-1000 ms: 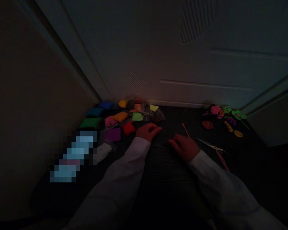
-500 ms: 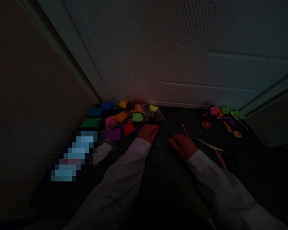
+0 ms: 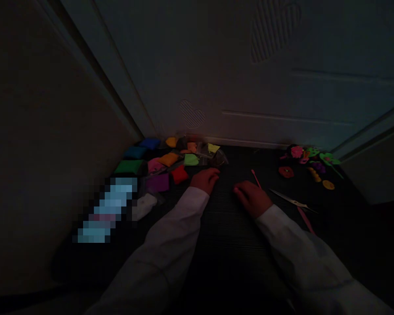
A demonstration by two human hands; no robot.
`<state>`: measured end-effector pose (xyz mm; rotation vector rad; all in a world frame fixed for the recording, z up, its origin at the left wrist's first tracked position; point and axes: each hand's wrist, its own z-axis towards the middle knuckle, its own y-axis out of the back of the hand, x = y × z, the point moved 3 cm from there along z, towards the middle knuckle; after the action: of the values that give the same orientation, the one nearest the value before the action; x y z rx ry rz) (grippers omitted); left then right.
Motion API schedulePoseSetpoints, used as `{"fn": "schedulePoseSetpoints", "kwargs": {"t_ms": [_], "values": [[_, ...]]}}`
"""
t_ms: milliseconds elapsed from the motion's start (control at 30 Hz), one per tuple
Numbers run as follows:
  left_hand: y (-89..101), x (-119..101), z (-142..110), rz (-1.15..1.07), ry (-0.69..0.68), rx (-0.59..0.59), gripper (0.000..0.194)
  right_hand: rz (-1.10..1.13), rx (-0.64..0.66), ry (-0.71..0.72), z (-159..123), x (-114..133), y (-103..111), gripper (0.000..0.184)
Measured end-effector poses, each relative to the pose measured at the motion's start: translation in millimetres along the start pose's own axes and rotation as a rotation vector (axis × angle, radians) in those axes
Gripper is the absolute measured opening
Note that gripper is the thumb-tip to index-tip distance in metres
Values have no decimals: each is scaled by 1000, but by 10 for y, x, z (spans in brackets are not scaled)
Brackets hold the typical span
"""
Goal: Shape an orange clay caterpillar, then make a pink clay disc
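Note:
The scene is very dark. My left hand (image 3: 206, 179) rests on the dark ribbed mat (image 3: 223, 236), fingers curled, right beside a red clay packet (image 3: 179, 174) and a clear plastic bag (image 3: 215, 158). My right hand (image 3: 251, 197) lies on the mat a little to the right, fingers curled down, close to a thin pink tool (image 3: 256, 177). Whether either hand holds anything is hidden by the dark. Both arms wear white sleeves.
Several coloured clay packets (image 3: 157, 159) lie heaped at the left by the wall corner, with a white packet (image 3: 146, 204). Scissors (image 3: 292, 201) lie right of my right hand. Small clay flowers and shapes (image 3: 310, 162) sit at the far right. A white panelled door (image 3: 265, 87) stands behind.
The view has shifted slightly. Both hands stay almost where they were on the mat; the left fingers have curled in a little.

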<state>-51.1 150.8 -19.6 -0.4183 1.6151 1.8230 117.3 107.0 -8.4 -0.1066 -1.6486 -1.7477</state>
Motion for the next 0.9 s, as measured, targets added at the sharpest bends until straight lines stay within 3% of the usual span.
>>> {"fn": "schedulePoseSetpoints", "kwargs": {"t_ms": [233, 567, 900], "values": [[28, -38, -2, -28, 61, -40, 24, 13, -6, -10, -7, -19, -3, 16], [74, -53, -11, -32, 80, -97, 20, -3, 4, -38, -16, 34, 40, 24], [14, 17, 23, -98, 18, -21, 27, 31, -26, -5, -14, -20, -3, 16]]}}
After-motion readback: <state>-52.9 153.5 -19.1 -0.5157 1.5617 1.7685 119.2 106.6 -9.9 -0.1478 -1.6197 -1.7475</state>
